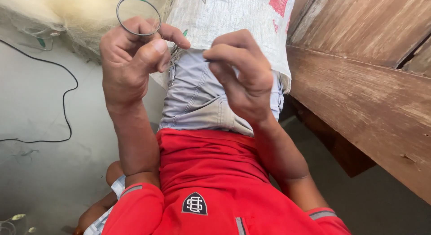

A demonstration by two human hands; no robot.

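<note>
Left hand [128,66]: grip closed on a wire ring [137,17] with a green band, raised before the pale net [67,12].
Right hand [242,73]: fingertips pinched narrow; what they hold is too fine to tell.
Step, judged: fastening ring to netting. Next calls for a steady ring and a fine pinch.
Nearby: white sack [233,15], wooden plank [372,100].

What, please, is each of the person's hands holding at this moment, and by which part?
The left hand grips a thin dark wire ring with a green sleeve by its lower arc. The right hand pinches something too small to identify.
</note>
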